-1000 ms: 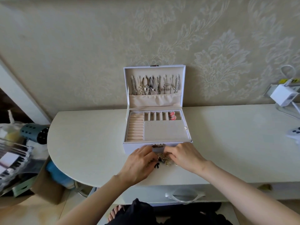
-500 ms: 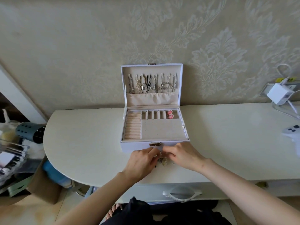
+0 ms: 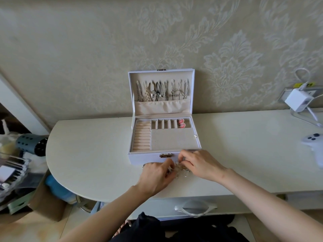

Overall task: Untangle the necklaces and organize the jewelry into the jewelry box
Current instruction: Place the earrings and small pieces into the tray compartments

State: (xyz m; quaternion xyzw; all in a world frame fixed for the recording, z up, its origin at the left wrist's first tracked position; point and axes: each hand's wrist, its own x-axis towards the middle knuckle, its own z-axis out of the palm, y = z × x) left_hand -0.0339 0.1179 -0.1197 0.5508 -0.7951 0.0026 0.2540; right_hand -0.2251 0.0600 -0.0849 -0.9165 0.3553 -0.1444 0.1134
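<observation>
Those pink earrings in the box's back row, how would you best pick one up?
Come straight down from above and pinch one of the pink earrings by its rim: they lie in a small walled compartment of the jewelry box, so its dividers likely block any sideways approach.

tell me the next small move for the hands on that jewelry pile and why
Probably draw the hands slightly apart to tease one strand loose: the left hand and right hand both pinch the tangled jewelry in front of the open jewelry box, and no piece looks separated yet.
</observation>
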